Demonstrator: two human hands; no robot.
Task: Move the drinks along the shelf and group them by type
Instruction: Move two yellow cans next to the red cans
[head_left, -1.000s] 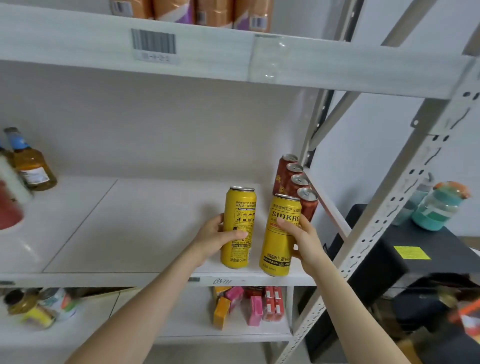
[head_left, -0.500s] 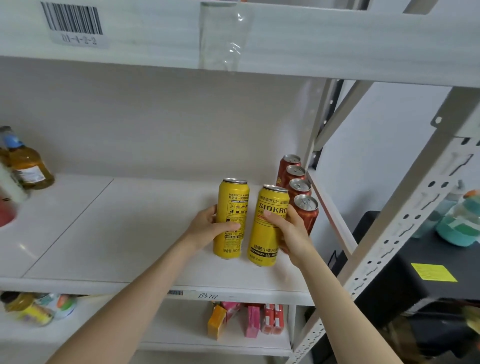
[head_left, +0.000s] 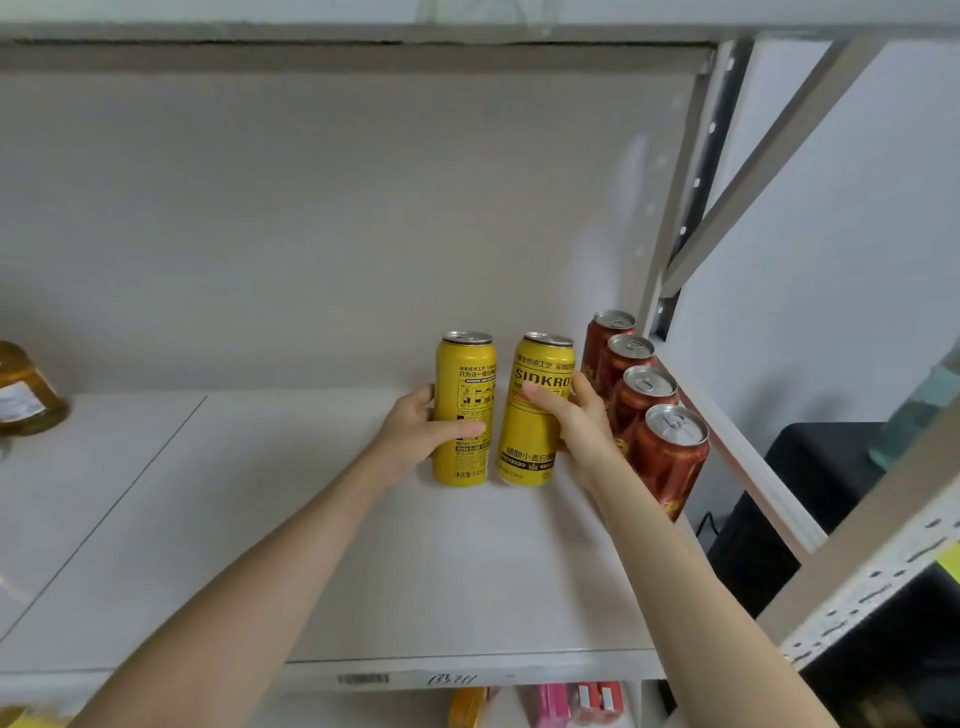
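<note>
The left hand (head_left: 415, 434) is wrapped around the left yellow can (head_left: 465, 410), thumb across its front and fingers behind. The right hand (head_left: 576, 423) grips the right yellow can (head_left: 537, 410), fingers laid over the printed label. Both cans stand upright on the white shelf (head_left: 363, 545), side by side with a narrow gap between them, towards the right end of the board.

Just right of the right hand, a row of four red cans (head_left: 644, 405) runs from the back wall towards the front edge, close along the grey side rail (head_left: 737, 457). The nearest red can sits against the right wrist and partly behind it; whether they touch cannot be told.

Far left, an amber bottle (head_left: 28, 392) stands at the picture's edge, well apart from the cans. The stretch of shelf between it and the left hand is bare.

The shelf's front lip carries a barcode sticker (head_left: 363, 678) and a handwritten mark. Below it, pink and orange packets (head_left: 550, 704) show on the lower level. A perforated upright (head_left: 857, 587) crosses the lower right corner.
</note>
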